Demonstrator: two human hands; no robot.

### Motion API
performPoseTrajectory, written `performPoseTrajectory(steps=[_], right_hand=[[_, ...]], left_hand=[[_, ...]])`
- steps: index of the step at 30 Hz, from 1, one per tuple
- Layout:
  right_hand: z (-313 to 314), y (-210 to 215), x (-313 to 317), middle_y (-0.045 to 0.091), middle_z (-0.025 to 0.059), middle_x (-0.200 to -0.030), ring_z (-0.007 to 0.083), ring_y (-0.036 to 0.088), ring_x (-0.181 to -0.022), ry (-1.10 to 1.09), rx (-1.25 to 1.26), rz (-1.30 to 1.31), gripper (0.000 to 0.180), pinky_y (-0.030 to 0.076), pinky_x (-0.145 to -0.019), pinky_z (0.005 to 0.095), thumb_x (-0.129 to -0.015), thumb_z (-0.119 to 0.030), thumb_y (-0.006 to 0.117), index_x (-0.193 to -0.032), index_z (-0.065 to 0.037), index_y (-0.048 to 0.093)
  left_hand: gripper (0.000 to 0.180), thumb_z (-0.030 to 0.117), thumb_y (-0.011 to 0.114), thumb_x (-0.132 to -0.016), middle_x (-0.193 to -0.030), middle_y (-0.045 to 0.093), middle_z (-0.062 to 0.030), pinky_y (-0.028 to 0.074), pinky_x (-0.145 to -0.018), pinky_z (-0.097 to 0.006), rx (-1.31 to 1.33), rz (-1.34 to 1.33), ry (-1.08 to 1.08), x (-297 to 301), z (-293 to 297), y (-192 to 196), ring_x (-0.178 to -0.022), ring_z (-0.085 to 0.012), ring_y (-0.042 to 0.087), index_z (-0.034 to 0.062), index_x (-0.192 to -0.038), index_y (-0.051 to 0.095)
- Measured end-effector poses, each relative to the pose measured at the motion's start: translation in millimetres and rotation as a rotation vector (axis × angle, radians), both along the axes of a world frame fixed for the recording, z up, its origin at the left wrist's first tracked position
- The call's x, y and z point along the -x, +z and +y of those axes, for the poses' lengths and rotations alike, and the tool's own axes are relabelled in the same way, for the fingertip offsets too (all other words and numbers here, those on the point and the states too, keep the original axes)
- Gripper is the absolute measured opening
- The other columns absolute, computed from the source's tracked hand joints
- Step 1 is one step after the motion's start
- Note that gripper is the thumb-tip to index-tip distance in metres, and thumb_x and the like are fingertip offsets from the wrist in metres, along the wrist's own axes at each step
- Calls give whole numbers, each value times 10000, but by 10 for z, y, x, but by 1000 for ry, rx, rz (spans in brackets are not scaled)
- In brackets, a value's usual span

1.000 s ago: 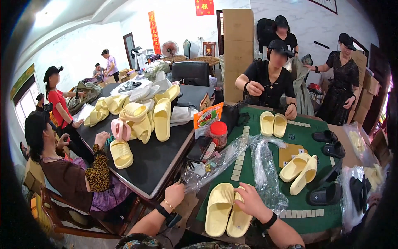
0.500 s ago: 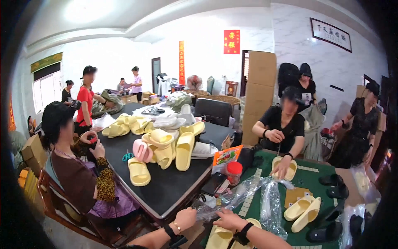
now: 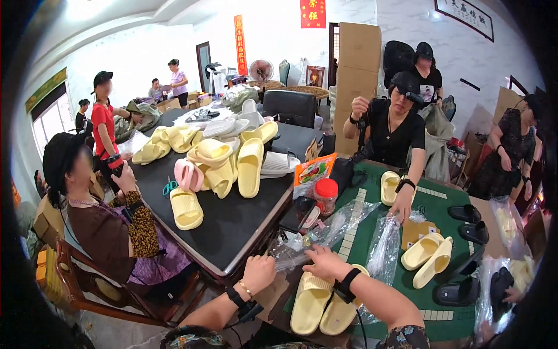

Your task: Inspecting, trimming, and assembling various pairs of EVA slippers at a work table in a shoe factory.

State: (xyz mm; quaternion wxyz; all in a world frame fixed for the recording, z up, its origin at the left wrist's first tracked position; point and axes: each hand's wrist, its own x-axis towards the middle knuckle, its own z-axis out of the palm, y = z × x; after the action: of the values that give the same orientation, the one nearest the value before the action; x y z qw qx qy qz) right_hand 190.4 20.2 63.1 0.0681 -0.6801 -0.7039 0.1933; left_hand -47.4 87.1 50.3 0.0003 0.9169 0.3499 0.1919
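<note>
My left hand (image 3: pixel 258 274) is closed on the near end of a clear plastic bag (image 3: pixel 286 259), above the table's near-left corner. On the same bag, a little further right, my right hand (image 3: pixel 325 263) grips its edge, fingers partly hidden. Under my right wrist lies a pair of pale yellow slippers, the left slipper (image 3: pixel 311 301) in plain sight and the right slipper (image 3: pixel 339 314) partly covered by my arm. A stack of clear bags (image 3: pixel 382 247) lies beyond, touched by a co-worker's hand (image 3: pixel 401 205).
On the green table (image 3: pixel 378 180) are more yellow slippers (image 3: pixel 435 256), black slippers (image 3: pixel 459 292), a red-lidded jar (image 3: pixel 326 195) and an orange packet (image 3: pixel 314 173). The dark table (image 3: pixel 232 224) carries piled slippers and teal scissors (image 3: pixel 169 187). A co-worker (image 3: pixel 99 227) sits at left.
My view has shifted. The co-worker opposite has raised one hand and moved the other from a yellow slipper to the stack of bags. My hands stay on the plastic bag.
</note>
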Motion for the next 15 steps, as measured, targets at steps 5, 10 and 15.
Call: performPoseTrajectory(steps=[5,10,15], right_hand=[[217,-23,-30,222,185,-1529,383,233,-1394,-24,232,-23,731,241,-1099,542,-842,-550,541,-1425,-139,383],[298,-253,-113,192,172,-1545,374,197,-1412,1,273,-11,748,225,-1110,550,-849,-586,503,-1441,-152,361],[276,-523,-319,232,275,-1496,441,233,-1380,19,220,-37,763,239,-1128,472,-867,-622,470,-1442,-135,351]], left_hand=[[73,117,572,-791,-882,628,-105,436,-834,-441,-148,-114,-32,20,74,74,-915,-301,589,50,-798,598],[77,93,583,-744,-878,612,-112,449,-812,-424,-79,-177,57,201,52,381,-920,-301,575,49,-808,580],[28,41,547,-795,-779,547,-179,471,-664,-453,-19,-450,183,481,204,811,-754,-388,563,19,-781,535]])
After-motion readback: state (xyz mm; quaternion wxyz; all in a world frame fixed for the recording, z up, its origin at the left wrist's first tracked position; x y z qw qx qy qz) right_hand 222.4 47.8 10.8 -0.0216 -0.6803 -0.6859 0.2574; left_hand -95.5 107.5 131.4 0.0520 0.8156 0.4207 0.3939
